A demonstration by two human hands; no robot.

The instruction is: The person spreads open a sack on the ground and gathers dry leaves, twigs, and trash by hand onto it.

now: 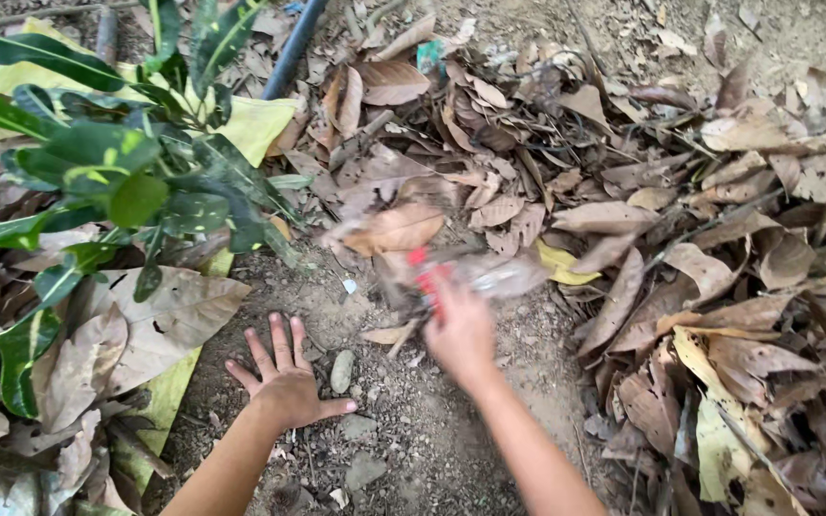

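— Start at the fingers. What do they show?

— The left hand (287, 382) lies palm-down on bare dirt, fingers spread wide and flat, thumb pointing toward a small grey stone (341, 371) just beside it. It holds nothing.

— And the other one?

— The right hand (459, 333) is blurred. Its fingers seem closed around the neck end of a clear plastic bottle (489, 275) with a red cap or label (424, 272), but the blur keeps me from telling exactly how they grip.

— Where is the bottle, then?

— Just above the right hand, stretching away from it to the right, over the edge where the dirt patch meets the dry brown leaves (623, 210). A yellow leaf (561, 263) lies just beyond its far end.

— What surrounds the hands?

— Dirt with pebbles between and below them. To the left, a green leafy plant (117, 182) stands over large fallen leaves, with a yellow sheet (250, 124) under it. A dark pipe (293, 48) runs up at the top. To the right, a thick litter of leaves and twigs covers the ground.
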